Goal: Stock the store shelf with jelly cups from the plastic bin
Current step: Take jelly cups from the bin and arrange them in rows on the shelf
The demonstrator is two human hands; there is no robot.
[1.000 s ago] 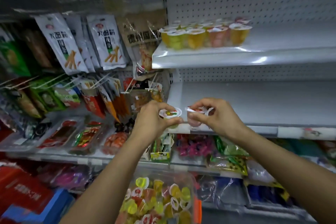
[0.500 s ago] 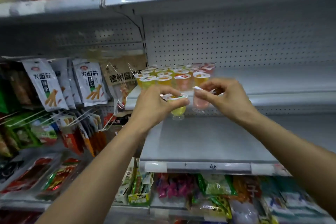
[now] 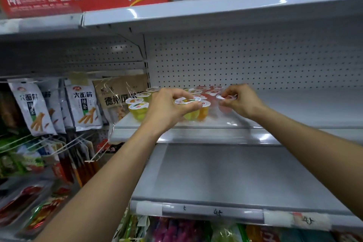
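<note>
Fingers (image 3: 181,93) of the left hand (image 3: 167,109) pinch a yellow jelly cup (image 3: 190,115) by its lid rim, the right hand (image 3: 244,102) a red jelly cup (image 3: 225,108) likewise, both just over the middle shelf (image 3: 294,108) beside the cups (image 3: 138,107) already standing there. This looks like the placing step: next, lower each onto bare shelf and let go. Both hang upright, lids up, axis vertical.
</note>
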